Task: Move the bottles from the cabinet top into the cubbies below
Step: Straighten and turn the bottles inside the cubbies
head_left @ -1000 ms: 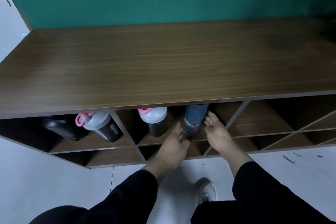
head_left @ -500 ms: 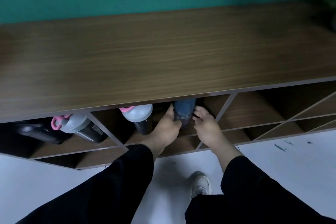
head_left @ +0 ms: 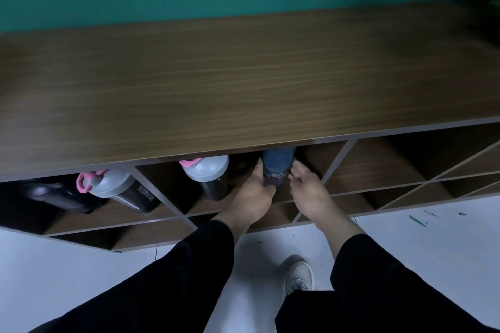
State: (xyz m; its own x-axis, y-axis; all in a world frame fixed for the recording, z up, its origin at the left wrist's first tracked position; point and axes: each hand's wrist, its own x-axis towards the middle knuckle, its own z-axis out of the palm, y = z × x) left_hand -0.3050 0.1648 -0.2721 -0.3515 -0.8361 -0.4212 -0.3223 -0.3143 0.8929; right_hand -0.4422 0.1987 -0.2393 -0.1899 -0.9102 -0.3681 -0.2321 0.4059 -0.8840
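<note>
Both hands' fingers pinch the blue bottle (head_left: 278,163) in the cubby: left hand (head_left: 254,194), right hand (head_left: 308,192), now closer together.

A second ago the left hand (head_left: 253,193) lay open in front of the blue bottle (head_left: 277,163), short of it; now it is closed against the bottle's left side, thumb up along it. The right hand (head_left: 308,192), which then had its fingers (head_left: 296,167) spread flat beside the bottle at the cubby (head_left: 322,159) divider, has curled them in onto the bottle's right side. The bottle now stands gripped between both hands, and less of its lower end shows, covered by the fingers.
</note>
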